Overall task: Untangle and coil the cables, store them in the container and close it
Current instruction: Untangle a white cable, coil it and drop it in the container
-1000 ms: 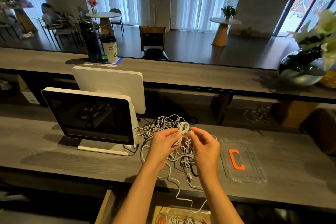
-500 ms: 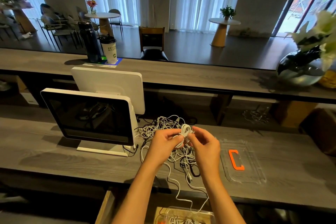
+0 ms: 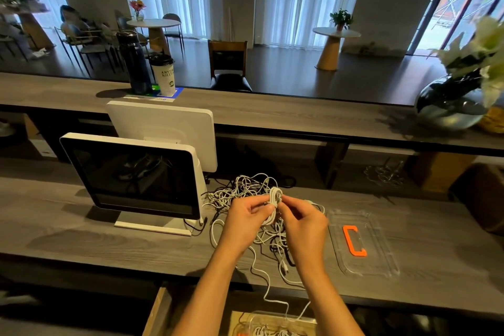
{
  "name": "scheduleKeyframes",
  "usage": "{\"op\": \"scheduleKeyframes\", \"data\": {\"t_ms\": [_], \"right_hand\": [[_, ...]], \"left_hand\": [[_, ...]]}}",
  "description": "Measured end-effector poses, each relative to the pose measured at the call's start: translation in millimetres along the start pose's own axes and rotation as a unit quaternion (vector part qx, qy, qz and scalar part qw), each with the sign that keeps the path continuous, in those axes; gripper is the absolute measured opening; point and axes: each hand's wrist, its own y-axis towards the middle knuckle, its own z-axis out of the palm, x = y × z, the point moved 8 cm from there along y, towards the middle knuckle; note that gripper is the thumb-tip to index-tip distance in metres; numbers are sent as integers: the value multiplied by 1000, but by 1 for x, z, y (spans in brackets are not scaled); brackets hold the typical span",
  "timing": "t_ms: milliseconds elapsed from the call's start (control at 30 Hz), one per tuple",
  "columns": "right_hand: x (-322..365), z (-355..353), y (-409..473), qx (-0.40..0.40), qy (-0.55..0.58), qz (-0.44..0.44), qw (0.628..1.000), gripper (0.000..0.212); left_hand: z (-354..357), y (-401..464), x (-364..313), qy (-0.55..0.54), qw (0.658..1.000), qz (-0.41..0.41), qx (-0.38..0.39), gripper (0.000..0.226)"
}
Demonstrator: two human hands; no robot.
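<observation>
Both hands work one white coil point(image 3: 275, 196) above the table point(image 3: 81, 240). The left hand point(image 3: 246, 217) has its fingers curled round the coil's loops, and the right hand point(image 3: 302, 222) pinches a strand at the coil's top, so each grip is closed on cable. Just behind and under them lies the tangle point(image 3: 242, 192) of white and dark cables, beside the screen point(image 3: 133, 174).

The coil's free tail point(image 3: 261, 275) runs down off the table edge toward the container point(image 3: 275, 327) below, which seems to hold cables already (only its top shows). That hanging length is the main risk: its weight could drag loops out of the left hand, or it could snag on the edge mid-wrap. The tail also crosses other strands on the table, so pulling hard may tighten a knot or haul the whole tangle along. A loose pinch on the right would let the last turn spring open. The lid point(image 3: 362, 243), with its orange clip point(image 3: 353, 240), lies near the right hand and could be knocked.
</observation>
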Motion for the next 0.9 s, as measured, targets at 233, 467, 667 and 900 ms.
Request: {"op": "scheduleKeyframes", "data": {"t_ms": [233,467,667,900], "right_hand": [[-3,4,3,43,31,18,998,20],[-25,4,5,69,253,217,940,18],[-29,6,11,180,173,188,950,23],[-18,-3,11,130,204,171,955,16]], "left_hand": [[0,2,0,46,998,23,26,39],[3,1,0,89,993,33,68,42],[3,-1,-2,25,993,28,111,42],[8,-4,4,-15,995,-10,98,22]]}}
